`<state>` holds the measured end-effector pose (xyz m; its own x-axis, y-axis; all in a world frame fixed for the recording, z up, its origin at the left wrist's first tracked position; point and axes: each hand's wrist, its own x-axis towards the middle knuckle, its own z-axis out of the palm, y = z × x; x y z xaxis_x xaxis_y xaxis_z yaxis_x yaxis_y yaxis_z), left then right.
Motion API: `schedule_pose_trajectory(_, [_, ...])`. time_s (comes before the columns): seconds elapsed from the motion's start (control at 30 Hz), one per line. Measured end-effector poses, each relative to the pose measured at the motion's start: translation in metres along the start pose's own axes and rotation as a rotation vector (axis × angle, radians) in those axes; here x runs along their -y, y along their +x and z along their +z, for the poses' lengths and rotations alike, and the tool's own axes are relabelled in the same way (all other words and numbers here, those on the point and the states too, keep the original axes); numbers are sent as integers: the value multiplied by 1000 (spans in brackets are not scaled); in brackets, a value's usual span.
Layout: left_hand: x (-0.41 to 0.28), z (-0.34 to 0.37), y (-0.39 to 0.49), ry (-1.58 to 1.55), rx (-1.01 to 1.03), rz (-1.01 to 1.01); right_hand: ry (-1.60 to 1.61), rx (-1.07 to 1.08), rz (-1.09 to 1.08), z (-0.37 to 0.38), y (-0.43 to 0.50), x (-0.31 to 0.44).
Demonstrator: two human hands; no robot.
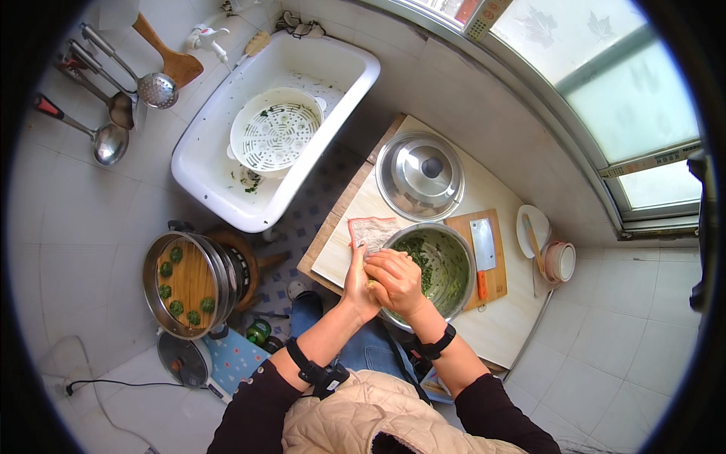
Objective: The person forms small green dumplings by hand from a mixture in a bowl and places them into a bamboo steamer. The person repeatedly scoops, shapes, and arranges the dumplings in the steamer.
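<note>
My left hand [358,286] is cupped, its fingers pointing away from me. My right hand [396,278] curls over it, so the two palms press together. What lies between them is hidden; only a small yellowish patch shows at the thumb. Both hands are at the left rim of a steel pot [462,284], which holds chopped green leaves [421,262] with green residue up its wall. Just beyond my fingers lies a pale cloth [371,230] with a red edge. In the steamer [148,284] at the left, several green balls [176,308] sit on a slatted bamboo mat [190,278].
A domed steel lid [405,176] lies behind the pot. To its right, a cleaver [483,244] rests on a wooden cutting board [499,267]. The white sink [340,62] holds a plastic colander [241,125]. An electric pan [181,357] stands below the steamer.
</note>
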<state>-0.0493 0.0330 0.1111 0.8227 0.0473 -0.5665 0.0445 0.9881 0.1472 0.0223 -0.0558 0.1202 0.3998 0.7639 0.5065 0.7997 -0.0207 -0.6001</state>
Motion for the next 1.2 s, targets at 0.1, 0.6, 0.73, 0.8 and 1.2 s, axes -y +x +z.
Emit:
schedule_pose_trajectory(0.1, [-10,7,-6,-12,-141,10,279,-339,166,-3,6,8])
schedule_pose_trajectory(0.6, [-21,-14,-17,-109,-40,9,38,-90,0,30,18,17])
schedule_pose_trajectory(0.73, [-42,-18,-34,-110,-34,56,248,33,44,38,33,32])
schedule_pose_trajectory(0.8, [-54,-21,-43,-146,-131,45,518,-214,302,49,40,47])
schedule_pose_trajectory(1.2, [-126,-99,-95,-400,194,321,200,75,-270,168,101,114])
